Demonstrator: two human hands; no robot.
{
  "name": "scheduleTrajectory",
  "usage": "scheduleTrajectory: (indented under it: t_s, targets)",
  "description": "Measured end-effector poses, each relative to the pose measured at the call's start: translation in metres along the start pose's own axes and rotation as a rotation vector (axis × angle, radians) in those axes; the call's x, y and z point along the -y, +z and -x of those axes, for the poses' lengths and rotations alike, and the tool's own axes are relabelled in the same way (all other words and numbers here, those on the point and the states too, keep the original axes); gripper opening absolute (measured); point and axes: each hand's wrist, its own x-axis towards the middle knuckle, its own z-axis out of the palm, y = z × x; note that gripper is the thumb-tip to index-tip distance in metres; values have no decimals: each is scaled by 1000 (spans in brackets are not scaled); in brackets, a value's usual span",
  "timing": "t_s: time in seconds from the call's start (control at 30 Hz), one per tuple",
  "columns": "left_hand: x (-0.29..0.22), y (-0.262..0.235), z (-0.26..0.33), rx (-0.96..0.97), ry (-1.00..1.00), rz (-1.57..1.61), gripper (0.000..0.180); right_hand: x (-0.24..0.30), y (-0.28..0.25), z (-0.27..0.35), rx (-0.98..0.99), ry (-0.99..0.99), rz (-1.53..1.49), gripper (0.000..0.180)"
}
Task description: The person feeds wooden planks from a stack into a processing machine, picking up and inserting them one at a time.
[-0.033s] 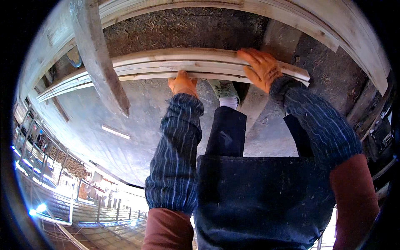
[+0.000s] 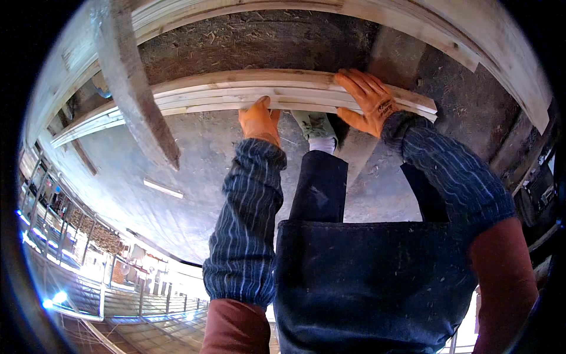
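A bundle of long pale wooden strips runs sideways in front of me, low over the floor. At its near edge, my left hand, in an orange glove, is closed on the strips; some of its fingers are hidden. Close to the right end, my right hand, also gloved in orange, rests across the bundle. Its fingers lie stretched towards the far edge, and its thumb is spread apart at the near edge.
A worn grey wooden beam crosses above the bundle's left part. Longer pale boards curve along the far side. One small wood offcut lies on the grey floor. Sawdust and shavings cover dark ground beyond the strips.
The near strips now lie closer together against the others. My right hand's fingers and thumb are spread wider, and my left hand's fingers have shifted slightly on the near edge.
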Motion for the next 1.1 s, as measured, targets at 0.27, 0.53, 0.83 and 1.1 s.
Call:
scheduleTrajectory:
  t_s: [0.27,0.53,0.83,1.1]
  targets:
    - [-12,22,38,-41,-45,-232,33,58,46,-58,-112,-63,289,111]
    - [-17,-28,112,98,201,-378,84,78,-7,-61,305,70,204,104]
    - [-147,-116,275,-77,931,-1004,93,142,-257,130,260,83,-65,103]
    - [-345,-109,355,-134,1201,-1777,102,198,-543,346,-48,73,333,76]
